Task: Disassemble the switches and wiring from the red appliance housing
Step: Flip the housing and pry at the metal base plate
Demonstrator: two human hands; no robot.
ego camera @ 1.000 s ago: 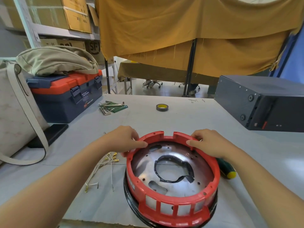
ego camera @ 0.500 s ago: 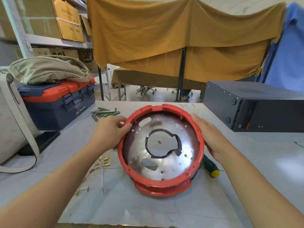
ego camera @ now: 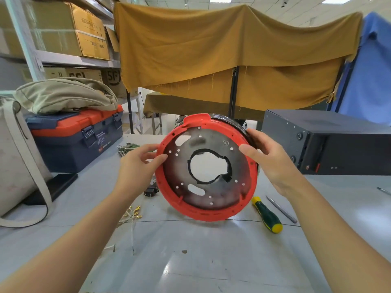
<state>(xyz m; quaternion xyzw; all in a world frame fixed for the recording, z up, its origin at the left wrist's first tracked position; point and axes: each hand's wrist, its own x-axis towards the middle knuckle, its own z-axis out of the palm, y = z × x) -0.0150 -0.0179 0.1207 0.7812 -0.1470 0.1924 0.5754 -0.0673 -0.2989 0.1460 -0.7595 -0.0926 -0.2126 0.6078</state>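
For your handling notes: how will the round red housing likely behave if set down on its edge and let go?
The housing is round, so on edge it would probably roll or tip flat. It looks stiff, keeping its shape between both hands. The metal plate probably adds weight.

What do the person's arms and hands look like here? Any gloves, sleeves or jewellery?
Both forearms are bare up to the frame's edge: no sleeves show. The left hand and right hand wear no gloves, and no rings, watch or bracelets show. The fingernails look short and unpainted.
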